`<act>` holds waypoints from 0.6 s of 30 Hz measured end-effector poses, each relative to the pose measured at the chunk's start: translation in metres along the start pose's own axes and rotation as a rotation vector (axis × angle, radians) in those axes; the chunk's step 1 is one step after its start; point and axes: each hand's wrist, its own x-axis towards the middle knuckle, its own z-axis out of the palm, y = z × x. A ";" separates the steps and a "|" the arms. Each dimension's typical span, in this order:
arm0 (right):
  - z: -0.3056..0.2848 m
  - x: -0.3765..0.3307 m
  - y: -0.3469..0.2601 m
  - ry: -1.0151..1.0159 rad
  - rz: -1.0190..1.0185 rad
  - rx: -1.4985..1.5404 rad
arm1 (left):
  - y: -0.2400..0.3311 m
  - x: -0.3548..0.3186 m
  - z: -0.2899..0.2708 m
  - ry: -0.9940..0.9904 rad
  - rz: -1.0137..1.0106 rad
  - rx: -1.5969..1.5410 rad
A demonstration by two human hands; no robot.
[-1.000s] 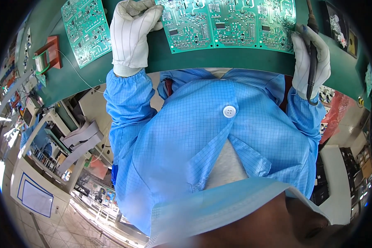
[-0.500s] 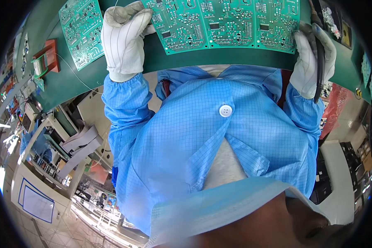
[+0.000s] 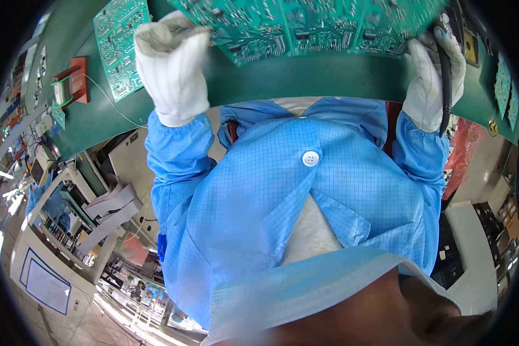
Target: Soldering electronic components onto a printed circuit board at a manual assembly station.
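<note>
A long green circuit board panel (image 3: 305, 26) stretches across the top of the view, above the green workbench (image 3: 305, 78). My left hand (image 3: 173, 63), in a white glove, grips the panel's left end. At the panel's right end, my right hand (image 3: 435, 69), also gloved in white, holds the edge and has a thin dark tool (image 3: 446, 75) pinched along its fingers. Both blue sleeves run down from the hands to my blue checked coat.
A second green circuit board (image 3: 121, 46) lies on the bench to the left. A red-brown block with a wire (image 3: 72, 81) sits further left. More green boards (image 3: 504, 92) show at the right edge. Grey equipment and cable ducts (image 3: 104, 207) stand below the bench.
Both hands and the panel have shifted up toward the top of the view, so less of the panel shows now. The grips look unchanged.
</note>
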 end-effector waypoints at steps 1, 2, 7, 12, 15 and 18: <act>0.001 0.001 -0.001 0.027 0.059 -0.045 | -0.001 -0.004 0.004 0.115 -0.017 -0.184; 0.003 0.002 -0.001 -0.017 -0.037 -0.121 | -0.002 -0.007 0.007 0.136 -0.084 -0.255; 0.007 0.005 0.006 -0.092 0.094 -0.364 | -0.012 -0.020 0.023 0.114 0.006 -0.179; 0.004 0.001 0.018 -0.006 0.011 -0.014 | -0.015 -0.019 0.029 0.062 0.028 0.130; 0.002 0.000 0.022 -0.023 0.017 -0.040 | -0.018 -0.011 0.031 -0.003 0.047 0.344; 0.004 0.001 0.020 0.008 -0.093 -0.106 | -0.026 -0.003 0.029 -0.107 0.400 0.631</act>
